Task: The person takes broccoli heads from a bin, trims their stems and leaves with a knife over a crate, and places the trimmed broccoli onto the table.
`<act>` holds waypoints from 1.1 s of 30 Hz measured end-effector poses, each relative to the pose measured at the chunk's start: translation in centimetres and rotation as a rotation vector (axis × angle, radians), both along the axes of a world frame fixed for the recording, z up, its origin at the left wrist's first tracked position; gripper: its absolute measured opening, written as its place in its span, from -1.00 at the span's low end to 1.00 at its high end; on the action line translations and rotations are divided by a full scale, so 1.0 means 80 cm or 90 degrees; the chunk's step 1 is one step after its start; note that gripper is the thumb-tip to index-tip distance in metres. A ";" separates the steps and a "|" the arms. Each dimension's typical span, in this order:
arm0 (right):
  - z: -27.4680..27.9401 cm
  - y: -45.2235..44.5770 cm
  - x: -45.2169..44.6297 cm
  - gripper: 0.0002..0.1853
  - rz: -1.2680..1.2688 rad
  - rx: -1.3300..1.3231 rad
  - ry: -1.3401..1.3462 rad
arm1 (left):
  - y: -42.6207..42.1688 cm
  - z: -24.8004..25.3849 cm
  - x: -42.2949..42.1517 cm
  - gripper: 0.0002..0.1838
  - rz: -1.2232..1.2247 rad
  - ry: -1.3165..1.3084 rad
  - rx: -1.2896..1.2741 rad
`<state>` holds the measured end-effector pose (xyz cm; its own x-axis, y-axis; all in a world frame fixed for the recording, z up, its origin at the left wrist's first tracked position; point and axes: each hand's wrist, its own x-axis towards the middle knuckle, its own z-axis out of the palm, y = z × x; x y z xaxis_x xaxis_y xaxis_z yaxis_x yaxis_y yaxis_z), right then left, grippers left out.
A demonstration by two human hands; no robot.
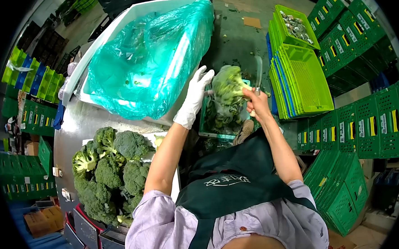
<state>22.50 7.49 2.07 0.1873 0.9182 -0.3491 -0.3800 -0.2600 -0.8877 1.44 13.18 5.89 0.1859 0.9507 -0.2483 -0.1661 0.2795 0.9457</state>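
Note:
My left hand [195,95], in a white glove, is held beside a broccoli head [228,83], with its fingers apart and nothing visible between them. The broccoli is blurred, its pale stem pointing at my bare right hand [258,102]. That hand is closed round a knife [259,71] whose blade points up and away; whether it also grips the stem I cannot tell. Below the broccoli is a crate [203,126] with leafy scraps. Several broccoli heads [107,172] are piled in a white box [175,182] to the left of my left forearm.
A white tub [130,13] lined with green plastic film [138,73] stands on the metal table [75,119]. Yellow-green crates [305,78] are stacked to the right, near dark green crates [357,127]. A shoe [243,132] shows beside the scrap crate.

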 end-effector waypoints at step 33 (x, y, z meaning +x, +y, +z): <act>-0.047 -0.095 -0.055 -0.29 0.149 -0.253 1.034 | -0.092 -0.068 0.032 -0.26 0.014 -0.450 -0.039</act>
